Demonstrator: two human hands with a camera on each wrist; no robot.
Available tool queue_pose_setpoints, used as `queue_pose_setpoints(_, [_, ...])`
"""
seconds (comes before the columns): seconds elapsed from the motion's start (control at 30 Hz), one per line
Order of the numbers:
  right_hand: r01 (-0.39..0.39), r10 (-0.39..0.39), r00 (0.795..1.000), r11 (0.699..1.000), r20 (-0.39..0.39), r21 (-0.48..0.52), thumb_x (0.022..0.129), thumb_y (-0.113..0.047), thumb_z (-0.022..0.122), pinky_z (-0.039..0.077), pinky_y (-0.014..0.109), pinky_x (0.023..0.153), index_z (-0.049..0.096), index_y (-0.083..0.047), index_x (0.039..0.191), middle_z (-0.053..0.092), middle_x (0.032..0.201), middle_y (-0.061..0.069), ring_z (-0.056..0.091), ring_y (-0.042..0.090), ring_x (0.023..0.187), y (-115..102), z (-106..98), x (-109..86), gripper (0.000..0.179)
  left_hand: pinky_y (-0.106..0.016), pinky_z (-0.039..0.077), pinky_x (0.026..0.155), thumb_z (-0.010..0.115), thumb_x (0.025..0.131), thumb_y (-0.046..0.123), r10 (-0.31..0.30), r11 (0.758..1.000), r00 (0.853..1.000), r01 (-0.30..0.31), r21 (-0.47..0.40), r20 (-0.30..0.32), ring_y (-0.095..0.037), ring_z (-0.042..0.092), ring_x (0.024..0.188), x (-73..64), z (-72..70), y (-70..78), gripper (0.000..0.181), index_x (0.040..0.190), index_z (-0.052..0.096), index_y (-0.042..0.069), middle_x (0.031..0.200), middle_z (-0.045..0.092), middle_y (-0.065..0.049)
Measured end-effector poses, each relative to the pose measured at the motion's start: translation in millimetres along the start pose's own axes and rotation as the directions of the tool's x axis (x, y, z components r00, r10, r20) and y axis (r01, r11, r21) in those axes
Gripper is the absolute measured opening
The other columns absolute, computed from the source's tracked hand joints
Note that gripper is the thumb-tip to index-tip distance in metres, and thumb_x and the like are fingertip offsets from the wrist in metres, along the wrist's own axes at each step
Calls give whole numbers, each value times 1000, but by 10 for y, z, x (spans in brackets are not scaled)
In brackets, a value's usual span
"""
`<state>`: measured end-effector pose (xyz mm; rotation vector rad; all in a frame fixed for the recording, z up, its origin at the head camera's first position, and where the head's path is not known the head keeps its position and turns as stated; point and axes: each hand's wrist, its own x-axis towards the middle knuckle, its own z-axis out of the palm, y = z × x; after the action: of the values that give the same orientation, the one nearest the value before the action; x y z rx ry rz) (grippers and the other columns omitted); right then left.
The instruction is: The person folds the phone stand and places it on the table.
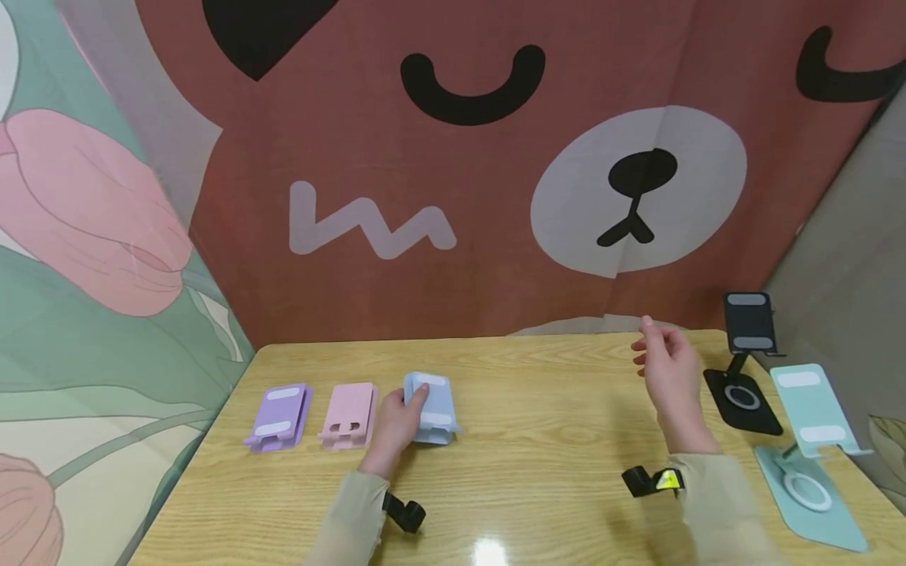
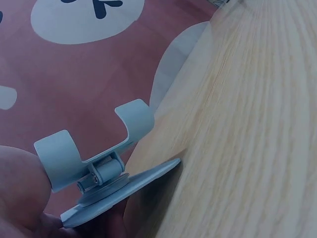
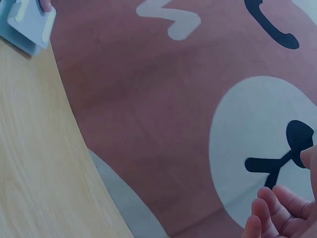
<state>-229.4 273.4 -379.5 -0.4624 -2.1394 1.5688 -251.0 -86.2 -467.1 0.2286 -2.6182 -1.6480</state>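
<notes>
My left hand (image 1: 396, 424) grips a light blue folding phone stand (image 1: 437, 409) by its left side, thumb on top. In the left wrist view the blue stand (image 2: 106, 171) is tilted, one edge of its base close to the wooden table. My right hand (image 1: 671, 369) is raised over the right part of the table with loosely bent fingers and nothing in them. Nearest to it stand an unfolded black phone stand (image 1: 750, 322) and, closer to me, an unfolded mint green one (image 1: 810, 401). The right wrist view shows the right hand's fingers (image 3: 267, 208) apart from any object.
Left of the blue stand, a folded pink phone stand (image 1: 350, 405) and a folded purple one (image 1: 283, 413) lie in a row on the wooden table (image 1: 538, 456). A printed bear cloth (image 1: 368, 291) hangs behind the table's far edge.
</notes>
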Motion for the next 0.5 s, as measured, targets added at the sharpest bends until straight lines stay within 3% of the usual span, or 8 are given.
queue_pose_setpoints(0.27, [-20, 13, 997, 996, -75, -81, 105, -56, 42, 46, 20, 68, 51, -6, 136, 61, 110, 6, 54, 12, 84, -30, -227, 59, 60, -51, 48, 95, 51, 105, 37, -33, 997, 998, 30, 70, 48, -35, 60, 108, 18, -80, 30, 59, 130, 55, -16, 117, 64, -26])
queue_pose_setpoints(0.5, [-12, -4, 992, 993, -126, -119, 105, -53, 45, 44, 18, 67, 52, -12, 134, 58, 104, -3, 54, 9, 82, -54, -495, 191, 51, -47, 51, 83, 54, 104, 37, -29, 987, 998, 18, 157, 64, -31, 61, 95, 24, -154, 10, 54, 119, 58, -15, 105, 65, -21])
